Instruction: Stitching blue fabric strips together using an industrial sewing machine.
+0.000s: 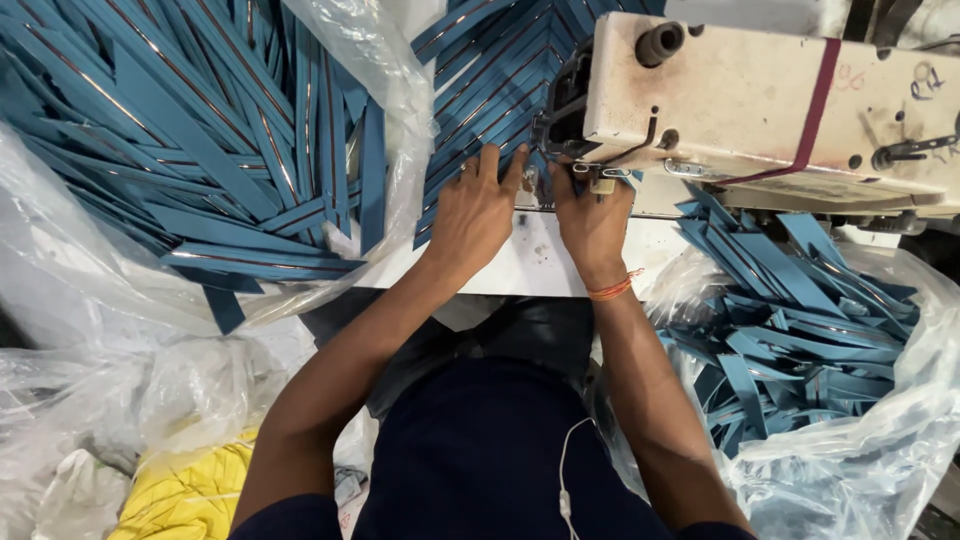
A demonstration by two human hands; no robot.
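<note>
Closest in, below both hands, sits the person's dark navy shirt (480, 450) with a thin white cord (563, 470) hanging down its front. Down beside the left forearm lies crumpled clear plastic (150, 390) over something bright yellow (190, 495). On the right wrist is an orange thread band (614, 288).

The two forearms run up to the edge of the white tabletop (520, 262). There the left hand (475, 215) lies palm down, fingers spread and pressing flat on a blue strip (527, 165) that runs under the head of the sewing machine (760, 100). The right hand (593, 215) is just beside it, nearly touching, its fingertips pinched down on the same strip right at the needle area; how firmly it grips I cannot tell. The hands are close together, neither one closed into a fist.

The strip is narrow, flat and teal-blue, cut like a ribbon or band, matching the many others around.

To the right of the right hand, a clear bag (860, 430) holds a loose tangle of these blue strips (790, 340). To the left of the left hand, a larger heap of strips (200, 130) spills out of another plastic bag (385, 70), long and straight, many showing a thin reddish and pale stripe along their length. Beyond the hands, more strips (495, 70) fan out behind the cream, stained machine body.
</note>
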